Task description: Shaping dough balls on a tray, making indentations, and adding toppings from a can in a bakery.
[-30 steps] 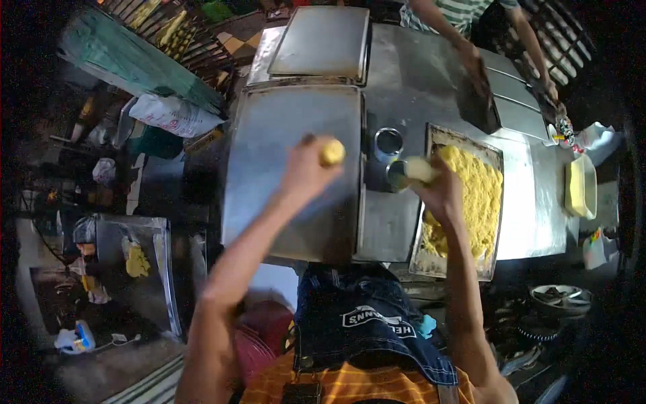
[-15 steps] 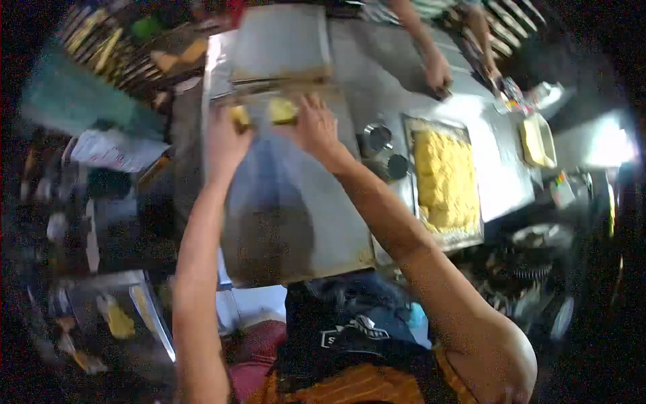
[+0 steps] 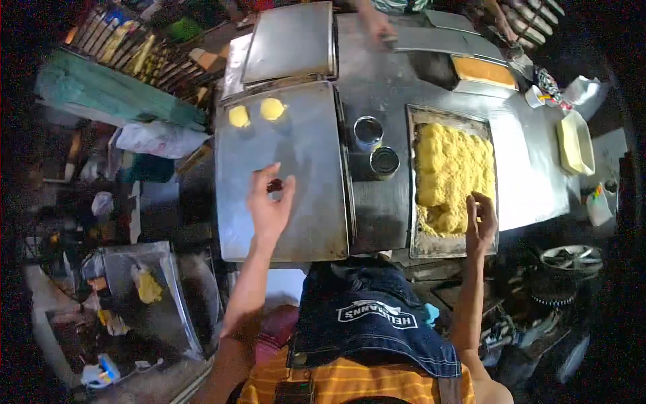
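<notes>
Two pale yellow dough rounds [image 3: 272, 109] sit apart near the far left corner of a flat metal baking sheet [image 3: 306, 225]. Over the middle of that sheet hovers my left hand [image 3: 269, 205], with nothing in it and the thumb and fingers spread. My right hand [image 3: 480, 225] is at the near right part of a second tray [image 3: 420, 250], its fingertips apart beside yellow, crumb-covered dough pieces [image 3: 454, 168]. Whether those fingertips touch the dough I cannot tell. The dough pieces lie packed close together in that tray.
Two round metal tins [image 3: 384, 161] stand between the trays. Another baking sheet [image 3: 289, 42] lies beyond mine. At the far side, a co-worker's hand [image 3: 382, 30] is near a long pan with an orange-brown filling [image 3: 484, 71]. A yellow plastic tub [image 3: 575, 143] stands at the right.
Both hands have left the dough rounds, which now rest on the sheet. My left hand has drawn back toward me; my right has swung across to the crumb-covered dough. The view has shifted slightly.
</notes>
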### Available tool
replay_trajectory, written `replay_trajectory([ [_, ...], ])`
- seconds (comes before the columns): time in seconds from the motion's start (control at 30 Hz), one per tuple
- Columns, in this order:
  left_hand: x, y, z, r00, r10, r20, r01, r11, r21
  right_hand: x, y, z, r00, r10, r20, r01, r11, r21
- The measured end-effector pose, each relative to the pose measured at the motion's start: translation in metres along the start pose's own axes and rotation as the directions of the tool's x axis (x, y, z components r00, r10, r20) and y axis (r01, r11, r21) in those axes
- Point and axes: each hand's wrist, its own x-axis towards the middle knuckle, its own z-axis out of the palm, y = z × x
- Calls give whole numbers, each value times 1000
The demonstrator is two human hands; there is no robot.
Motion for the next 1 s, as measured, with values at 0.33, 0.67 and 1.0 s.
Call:
replay_trajectory([
  [0.33, 62, -61, -56, 994, -94, -55, 99, 990, 103, 2, -121, 166, 838, -392, 379, 233, 886, 400],
  [0.67, 12, -50, -78, 980, -101, 169, 134, 971, -199, -52, -169, 224, 677, -611, 410, 517, 792, 326],
  [1.0, -92, 87, 146, 536, 199, 820, 107, 948, -301, 12, 85, -55, 946, 307, -101, -321, 933, -163],
])
